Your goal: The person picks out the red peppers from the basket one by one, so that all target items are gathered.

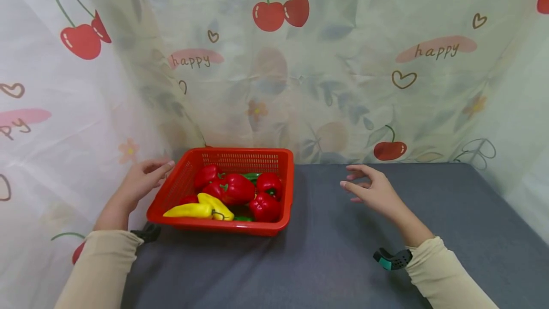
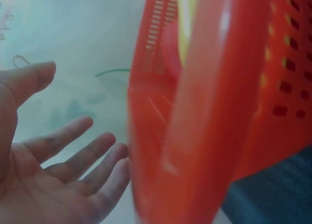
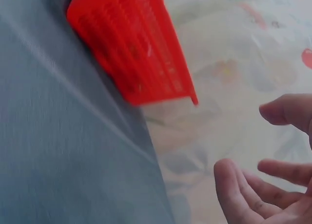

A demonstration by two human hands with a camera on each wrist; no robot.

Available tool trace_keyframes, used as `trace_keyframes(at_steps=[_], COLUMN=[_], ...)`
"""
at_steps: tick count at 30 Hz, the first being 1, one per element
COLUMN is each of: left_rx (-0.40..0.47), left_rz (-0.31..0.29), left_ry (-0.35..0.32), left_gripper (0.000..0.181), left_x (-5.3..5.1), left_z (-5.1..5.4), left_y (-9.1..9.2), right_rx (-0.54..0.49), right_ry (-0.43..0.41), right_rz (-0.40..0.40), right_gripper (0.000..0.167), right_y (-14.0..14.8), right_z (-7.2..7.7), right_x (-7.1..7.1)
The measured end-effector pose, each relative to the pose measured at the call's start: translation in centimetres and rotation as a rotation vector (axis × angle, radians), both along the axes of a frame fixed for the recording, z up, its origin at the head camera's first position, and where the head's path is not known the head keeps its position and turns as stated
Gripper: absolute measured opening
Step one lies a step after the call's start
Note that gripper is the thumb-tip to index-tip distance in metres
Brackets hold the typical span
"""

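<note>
A red plastic basket [image 1: 220, 225] with slotted walls stands on the left part of the dark table. Several red bell peppers [image 1: 238, 189] lie inside, with two long yellow peppers [image 1: 188, 211] at the front and bits of green [image 1: 251, 176] partly hidden beneath. My left hand [image 1: 143, 181] hovers beside the basket's left rim, fingers relaxed and holding nothing. In the left wrist view its fingertips come close to the basket wall; contact cannot be told. Well to the right of the basket, my right hand [image 1: 377, 193] hangs above the table with loosely bent, parted fingers and nothing between them.
The dark grey table [image 1: 330, 261] runs to a cloth backdrop [image 1: 343, 85] printed with cherries, hearts and "happy". A similar cloth [image 1: 55, 156] hangs close on the left. Dark bands [image 1: 392, 259] sit at both wrists, over pale sleeves.
</note>
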State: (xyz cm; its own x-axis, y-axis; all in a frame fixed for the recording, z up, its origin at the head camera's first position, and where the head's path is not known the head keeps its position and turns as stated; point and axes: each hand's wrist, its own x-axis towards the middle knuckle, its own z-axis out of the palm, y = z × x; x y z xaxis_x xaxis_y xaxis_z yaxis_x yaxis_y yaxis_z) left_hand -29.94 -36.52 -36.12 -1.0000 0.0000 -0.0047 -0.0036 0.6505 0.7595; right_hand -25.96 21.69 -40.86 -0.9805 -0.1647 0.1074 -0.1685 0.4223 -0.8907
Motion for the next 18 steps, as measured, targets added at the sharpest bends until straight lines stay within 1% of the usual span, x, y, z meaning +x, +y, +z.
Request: trace_keyframes(at_steps=[3,6,10,14,18], left_rx=[0.014,0.021,0.025,0.034,0.043], left_rz=[-0.005,-0.003,-0.012,-0.033,-0.055], left_ry=[-0.048,-0.096,-0.140,-0.142,-0.136], left_gripper=[0.080,0.081,0.076,0.070,0.064], left_x=[-0.5,-0.7,-1.0,-1.5,-1.8], left_z=[-0.4,-0.6,-1.1,-1.3,-1.3], left_y=[-0.2,-0.4,-0.7,-0.9,-1.1], right_rx=[-0.106,-0.182,-0.270,-0.338,-0.414], right_ry=[-0.050,-0.104,-0.170,-0.228,-0.293], right_rz=[0.018,0.032,0.039,0.032,0.022], right_gripper=[0.063,0.061,0.058,0.055,0.050], right_y=[-1.5,-2.9,-4.9,-6.7,-8.1], right_z=[-0.2,-0.5,-1.2,-1.6,-1.8], right_x=[-0.3,-0.9,-1.6,-2.2,-2.9])
